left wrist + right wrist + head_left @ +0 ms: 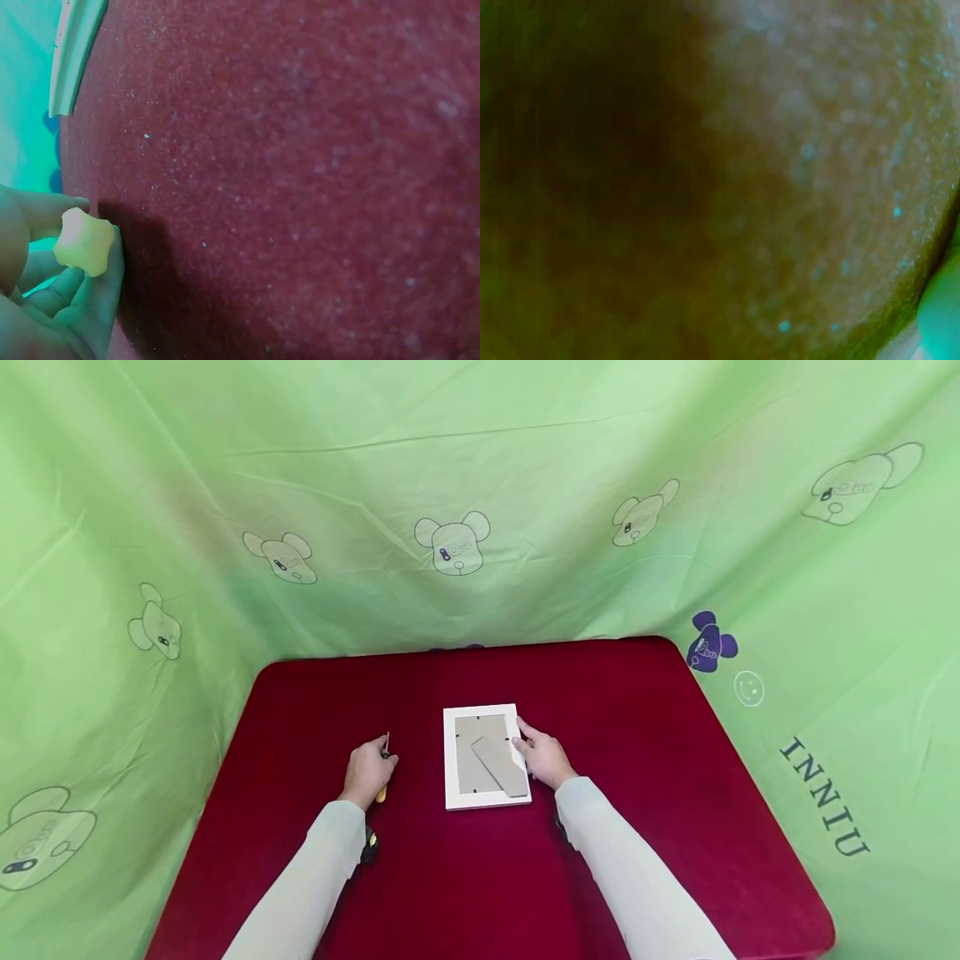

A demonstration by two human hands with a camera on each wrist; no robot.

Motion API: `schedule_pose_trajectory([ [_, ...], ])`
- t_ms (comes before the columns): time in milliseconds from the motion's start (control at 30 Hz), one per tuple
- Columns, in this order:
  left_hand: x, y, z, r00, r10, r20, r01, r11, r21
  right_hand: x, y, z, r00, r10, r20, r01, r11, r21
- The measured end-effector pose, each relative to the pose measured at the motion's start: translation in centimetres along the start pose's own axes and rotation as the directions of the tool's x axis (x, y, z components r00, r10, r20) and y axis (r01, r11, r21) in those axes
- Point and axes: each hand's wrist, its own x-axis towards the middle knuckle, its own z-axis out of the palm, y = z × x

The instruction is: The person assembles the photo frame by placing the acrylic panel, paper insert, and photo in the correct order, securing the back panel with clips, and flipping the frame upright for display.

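Observation:
A white picture frame (487, 800) lies face down on the red cloth, its grey back and angled stand leg (498, 766) facing up. My right hand (549, 760) holds the frame's right edge, thumb on top of the border. To the left of the frame, my left hand (367, 771) grips a screwdriver (381, 795) with a yellow handle; its thin shaft points away from me. In the left wrist view the fluted end of the screwdriver handle (85, 241) shows between thumb and fingers. Blurred cloth fills most of the right wrist view, with a fingertip (941, 319) at the lower right.
The table (637, 693) is covered in dark red cloth and has rounded corners. Green curtains (525, 593) with printed bear heads hang behind it and at both sides. Small dark clips hold the frame's backing along its edges.

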Motion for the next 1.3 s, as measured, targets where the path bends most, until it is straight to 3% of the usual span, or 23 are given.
schedule_pose_trajectory([
  [400, 0.6, -0.2, -0.1, 1.000, 0.014, -0.006, -0.014, 1.000, 0.020, 0.4, 0.5, 0.5, 1.000, -0.009, -0.021, 0.008, 1.000, -0.010],
  [600, 0.6, -0.6, -0.5, 0.999, 0.025, -0.046, -0.022, 0.996, 0.081, 0.5, 0.3, 0.7, 1.000, -0.010, -0.024, 0.009, 1.000, -0.022],
  [800, 0.7, -0.4, 0.1, 0.997, 0.005, -0.074, 0.006, 0.989, 0.146, 0.3, 0.7, 0.3, 1.000, -0.016, -0.022, 0.015, 1.000, -0.009],
  [1133, 0.4, -0.2, 0.3, 0.997, -0.026, -0.072, 0.031, 0.997, 0.065, 0.4, 1.0, -0.1, 1.000, -0.003, 0.003, 0.003, 1.000, 0.008],
  [1300, -0.5, 0.4, -0.2, 0.988, -0.061, -0.145, 0.065, 0.998, 0.024, 0.6, 0.5, 0.0, 1.000, -0.010, 0.023, 0.010, 1.000, 0.001],
])
